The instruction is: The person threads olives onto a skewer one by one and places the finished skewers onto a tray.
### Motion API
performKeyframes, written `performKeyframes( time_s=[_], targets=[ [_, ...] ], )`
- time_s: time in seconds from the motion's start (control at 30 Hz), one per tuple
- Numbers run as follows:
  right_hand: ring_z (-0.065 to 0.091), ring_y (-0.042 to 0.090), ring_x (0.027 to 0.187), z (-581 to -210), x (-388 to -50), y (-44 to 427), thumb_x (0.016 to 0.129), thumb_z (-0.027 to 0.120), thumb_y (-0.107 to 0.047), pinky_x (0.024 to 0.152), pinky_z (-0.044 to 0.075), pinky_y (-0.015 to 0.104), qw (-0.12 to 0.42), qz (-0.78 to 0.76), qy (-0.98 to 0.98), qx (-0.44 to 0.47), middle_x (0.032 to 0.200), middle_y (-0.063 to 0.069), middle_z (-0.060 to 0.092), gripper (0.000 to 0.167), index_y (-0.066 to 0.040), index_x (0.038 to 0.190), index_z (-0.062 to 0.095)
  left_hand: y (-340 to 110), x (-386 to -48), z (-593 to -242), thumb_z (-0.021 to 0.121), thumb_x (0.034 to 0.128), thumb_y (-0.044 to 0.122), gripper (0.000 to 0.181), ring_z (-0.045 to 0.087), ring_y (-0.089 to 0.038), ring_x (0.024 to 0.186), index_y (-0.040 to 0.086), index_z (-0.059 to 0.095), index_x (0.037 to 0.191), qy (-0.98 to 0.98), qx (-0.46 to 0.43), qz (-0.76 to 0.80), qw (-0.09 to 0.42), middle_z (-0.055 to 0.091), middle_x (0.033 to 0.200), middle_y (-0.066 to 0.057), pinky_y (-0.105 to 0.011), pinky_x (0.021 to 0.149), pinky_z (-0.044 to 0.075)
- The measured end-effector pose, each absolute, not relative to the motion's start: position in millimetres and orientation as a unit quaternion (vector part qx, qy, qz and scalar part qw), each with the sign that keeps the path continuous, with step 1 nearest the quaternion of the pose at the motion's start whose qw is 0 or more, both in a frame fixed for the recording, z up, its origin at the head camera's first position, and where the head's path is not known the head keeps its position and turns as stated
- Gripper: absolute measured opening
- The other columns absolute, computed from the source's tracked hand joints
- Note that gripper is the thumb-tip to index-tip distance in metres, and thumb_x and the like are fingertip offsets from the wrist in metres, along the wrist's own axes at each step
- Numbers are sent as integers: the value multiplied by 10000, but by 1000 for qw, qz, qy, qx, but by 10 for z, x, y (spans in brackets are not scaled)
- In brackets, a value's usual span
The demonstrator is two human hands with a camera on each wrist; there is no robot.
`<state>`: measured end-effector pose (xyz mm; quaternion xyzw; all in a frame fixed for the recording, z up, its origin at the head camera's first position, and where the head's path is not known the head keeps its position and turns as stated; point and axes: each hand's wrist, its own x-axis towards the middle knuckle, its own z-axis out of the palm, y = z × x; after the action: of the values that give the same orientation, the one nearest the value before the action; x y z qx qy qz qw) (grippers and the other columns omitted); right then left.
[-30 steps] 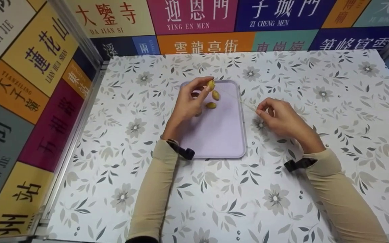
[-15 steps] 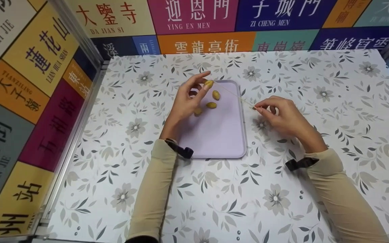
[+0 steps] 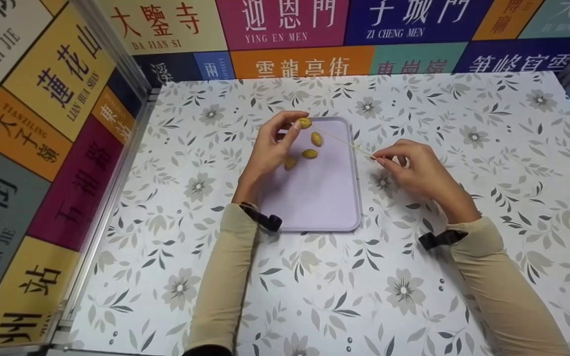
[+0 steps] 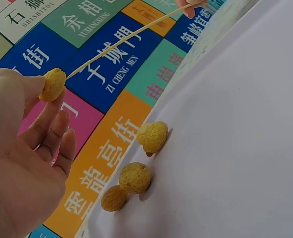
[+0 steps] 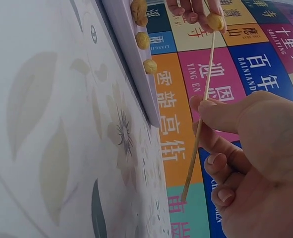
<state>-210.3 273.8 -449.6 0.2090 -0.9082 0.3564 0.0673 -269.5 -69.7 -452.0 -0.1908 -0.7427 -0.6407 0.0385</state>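
Note:
Between thumb and fingertips, my left hand [image 3: 271,143] pinches a yellow, wrinkled, oval fruit [image 4: 53,85] that looks like a preserved olive. My right hand [image 3: 413,168] grips a thin bamboo skewer [image 5: 209,67] between thumb and forefinger, and the blunt end sticks out behind the grip. The skewer's far tip meets the side of the held fruit; whether it has gone in, I cannot tell. Below the left hand lies a pale purple tray [image 3: 324,198] bearing loose fruits like it: one [image 3: 316,139], a second [image 3: 309,154], and a third [image 3: 290,163] partly behind the left hand.
A white tablecloth [image 3: 403,291] with grey flowers and leaves covers the table. Colourful panels [image 3: 285,24] with Chinese lettering stand behind the table, and similar ones [image 3: 62,94] on the left. Each wrist wears a black camera strap [image 3: 443,240].
The fruit in my left hand has shifted slightly left and turned to lie more sideways. My right hand has barely moved, holding the skewer toward the fruit throughout.

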Motion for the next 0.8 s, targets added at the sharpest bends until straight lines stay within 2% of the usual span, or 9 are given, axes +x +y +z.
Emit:
performKeyframes(
  time_s=[0.13,0.2,0.4,0.67,0.8],
  targets=[
    [499,116,756,-4495,-2104,2741,1023,760,-118,670,372,207,74,355,-908,210,903,43,735,182,-138,1179,851,-706,-2706,-4530,599,1125,211,269,646,-267,1142,151,720,1358,-739,-191,-645,45,753,1253,-27,-318,918,513],
    [497,111,755,-4497,-2102,2743,1022,760,-117,665,375,211,75,354,-908,211,887,37,720,186,-134,1184,850,-711,-2717,-4542,593,1128,212,272,646,-237,1114,140,719,1358,-738,-193,-645,49,751,1246,-31,-297,895,515],
    [500,102,751,-4510,-2097,2748,1013,764,-96,654,387,212,80,355,-906,215,863,27,697,196,-122,1188,849,-714,-2725,-4557,571,1140,244,282,620,-171,1061,155,717,1364,-744,-190,-639,49,753,1235,-16,-287,890,508],
    [509,95,759,-4508,-2098,2753,998,780,-81,658,396,201,79,366,-902,216,871,17,709,210,-132,1190,849,-699,-2727,-4560,537,1152,198,296,600,-202,1047,100,702,1377,-745,-170,-644,37,739,1245,-79,-281,869,479],
    [514,100,761,-4502,-2098,2748,1002,779,-90,656,400,200,73,368,-901,216,879,17,712,209,-140,1192,850,-685,-2715,-4560,550,1149,217,289,607,-193,1069,126,711,1371,-747,-173,-641,29,739,1241,-49,-284,888,482]
  ],
)
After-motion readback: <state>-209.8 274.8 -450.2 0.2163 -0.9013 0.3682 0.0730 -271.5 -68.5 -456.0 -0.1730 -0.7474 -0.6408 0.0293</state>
